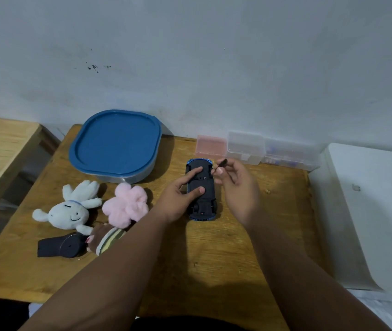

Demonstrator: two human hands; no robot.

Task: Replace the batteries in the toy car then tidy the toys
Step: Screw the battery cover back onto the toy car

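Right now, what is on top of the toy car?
The left hand rests on the upturned toy car, finger and thumb pressing its black underside. What lies under them is covered.

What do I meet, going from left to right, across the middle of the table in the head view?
White plush → pink plush → car → right hand, which pinches a small dark tool. The left hand presses on the car and overlaps it, so I leave it out of the order.

Hidden, too small
Cannot name dark piece (pixel 222 163) pinched by right hand (pixel 236 187); cannot see striped plush (pixel 109 239) whole behind left forearm (pixel 128 259).
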